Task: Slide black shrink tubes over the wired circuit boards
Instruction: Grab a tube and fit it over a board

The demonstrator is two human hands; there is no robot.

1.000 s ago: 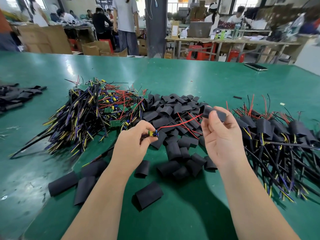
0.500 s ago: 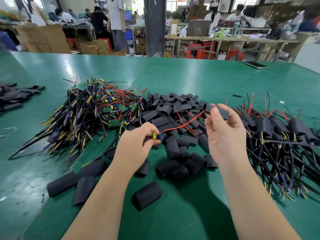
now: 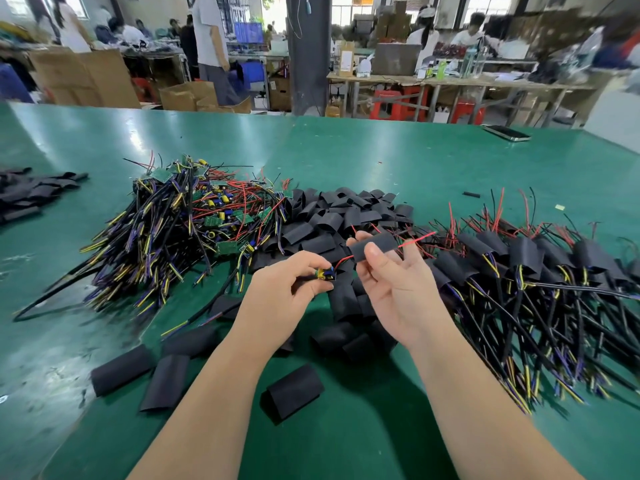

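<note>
pinching a small wired circuit board (image 3: 325, 274) between thumb and curled fingers, the left hand (image 3: 284, 292) holds it just at nine o'clock of the right hand (image 3: 398, 292), which grips a black shrink tube (image 3: 375, 245) between thumb and fingertips with the palm turned up. the tube lies crosswise, its ends toward nine and three o'clock. a red wire (image 3: 417, 238) runs from the board into the tube's nine o'clock end and comes out at the three o'clock end, so the wire is threaded through while the board itself sits outside the tube, near its mouth but apart from it. both hands are raised over the green table (image 3: 346, 150), near the middle of the view. at ten o'clock from the hands lies a heap of bare wired boards (image 3: 194, 230) with black, yellow, purple and red leads. at twelve o'clock, just behind the hands, sits a pile of loose tubes (image 3: 339, 213) that spills down beneath them. at three o'clock is a heap of sleeved boards (image 3: 526, 251), their leads fanning toward five o'clock. single flattened tubes (image 3: 294, 393) lie at six to seven o'clock beside the forearms. a small stack of tubes (image 3: 27, 195) rests at the nine o'clock edge, and a phone (image 3: 507, 132) lies at one o'clock on the table's far side.
</note>
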